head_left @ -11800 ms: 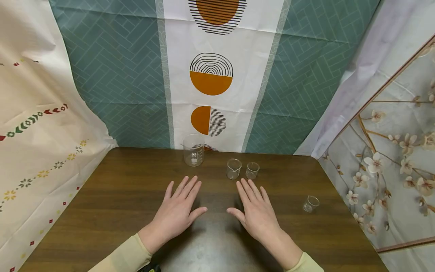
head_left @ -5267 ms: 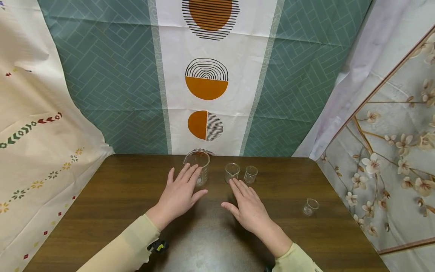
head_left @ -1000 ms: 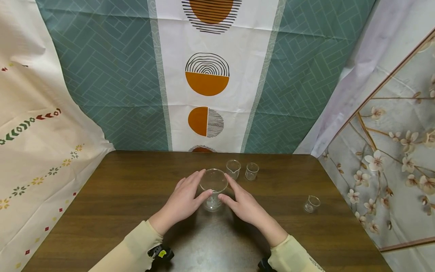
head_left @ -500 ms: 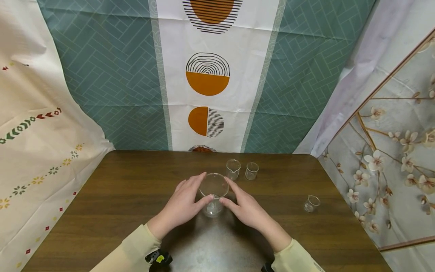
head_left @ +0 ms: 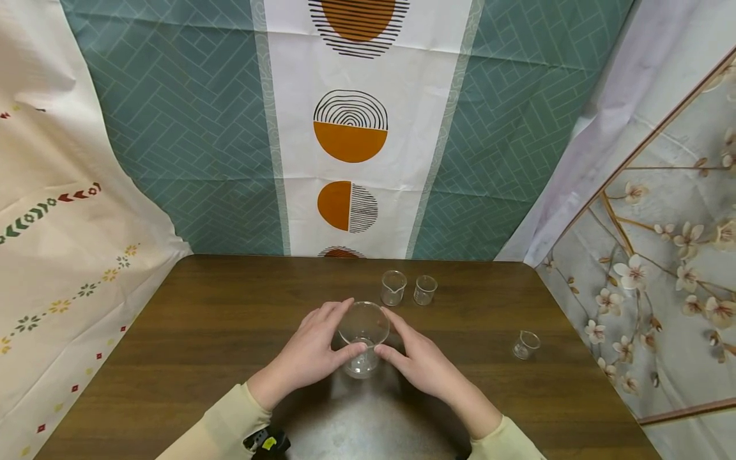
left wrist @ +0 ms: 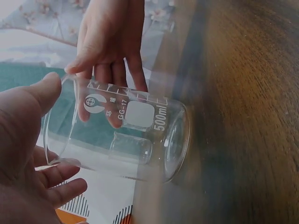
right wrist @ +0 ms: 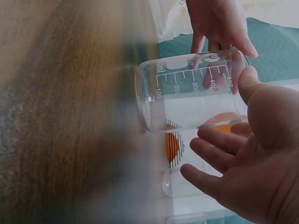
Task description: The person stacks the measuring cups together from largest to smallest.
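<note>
A clear glass beaker (head_left: 363,332) marked 500ml stands upright near the middle of the table, gripped between both hands at its rim. My left hand (head_left: 315,348) curves round the left side, its thumb on the near rim and its fingers on the far side. Opposite it, my right hand (head_left: 424,358) holds the rim the same way. The left wrist view shows the white print on the beaker (left wrist: 126,121), with the base right by the tabletop. Graduation lines up the beaker (right wrist: 191,88) face the right wrist camera.
Two smaller beakers stand behind the hands: one with a spout (head_left: 393,291) and a slightly smaller beaker (head_left: 425,292) to its right. The smallest beaker (head_left: 526,345) is at the right of the brown table (head_left: 172,358). Patterned cloth (head_left: 201,128) hangs behind.
The large beaker stood at the back left at first. Both hands have since taken hold of it, and over the last second it has moved nearer the person. The small beakers have not moved.
</note>
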A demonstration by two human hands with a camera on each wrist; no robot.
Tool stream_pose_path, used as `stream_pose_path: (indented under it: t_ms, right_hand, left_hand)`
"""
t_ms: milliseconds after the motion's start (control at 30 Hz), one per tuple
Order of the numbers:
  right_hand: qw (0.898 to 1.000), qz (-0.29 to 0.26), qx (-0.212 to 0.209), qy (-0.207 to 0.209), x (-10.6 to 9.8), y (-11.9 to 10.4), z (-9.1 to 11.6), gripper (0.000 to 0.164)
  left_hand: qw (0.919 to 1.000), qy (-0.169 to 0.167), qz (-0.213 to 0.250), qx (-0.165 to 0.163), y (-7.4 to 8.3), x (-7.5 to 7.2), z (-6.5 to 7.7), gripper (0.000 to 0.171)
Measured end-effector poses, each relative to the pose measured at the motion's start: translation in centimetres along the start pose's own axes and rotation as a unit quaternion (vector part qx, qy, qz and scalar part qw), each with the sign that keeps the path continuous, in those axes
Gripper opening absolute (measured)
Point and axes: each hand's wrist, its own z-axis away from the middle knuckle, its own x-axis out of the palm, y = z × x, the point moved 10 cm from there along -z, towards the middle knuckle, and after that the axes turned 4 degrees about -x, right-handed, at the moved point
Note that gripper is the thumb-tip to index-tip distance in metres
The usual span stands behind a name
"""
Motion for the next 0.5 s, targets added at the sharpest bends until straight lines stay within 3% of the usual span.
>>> stream_pose_path:
  t_ms: [500]
  right_hand:
    - [1.000, 0.018, -0.017, 0.005, -0.14, -0.25, 0.75, 0.078]
  left_hand:
    - [0.9997, -0.006, 0.024, 0.005, 0.10, 0.76, 0.05, 0.091]
